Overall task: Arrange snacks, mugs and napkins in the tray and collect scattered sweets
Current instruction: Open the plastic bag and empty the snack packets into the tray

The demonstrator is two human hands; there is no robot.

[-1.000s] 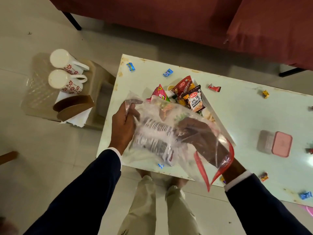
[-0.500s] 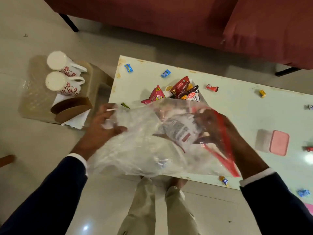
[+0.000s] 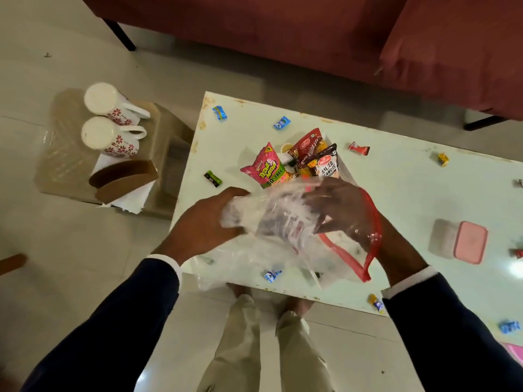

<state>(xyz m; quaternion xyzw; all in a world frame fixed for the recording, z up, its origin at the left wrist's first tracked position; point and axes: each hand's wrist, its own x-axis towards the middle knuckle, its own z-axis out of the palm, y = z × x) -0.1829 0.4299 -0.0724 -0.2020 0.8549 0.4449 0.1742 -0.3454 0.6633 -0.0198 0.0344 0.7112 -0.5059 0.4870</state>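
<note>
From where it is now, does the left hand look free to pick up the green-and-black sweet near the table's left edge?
Probably not straight away. The left hand is gripping the clear plastic bag, so its grip is occupied. The green-and-black sweet lies uncovered just beyond it, with nothing between them.

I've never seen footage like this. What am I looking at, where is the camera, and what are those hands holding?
There is no machine here: a person wears a camera on the head, looking down at their own two hands. The left hand grips one end of a clear plastic bag with a red zip edge. The right hand is inside the bag, apparently around a packet, which is blurred. Below is a pale table. On it lie snack packets, a pink-lidded box and scattered sweets. To the left, lower down, two mugs with a red pattern lie on their sides on a tray, beside a brown holder on white napkins.
</note>
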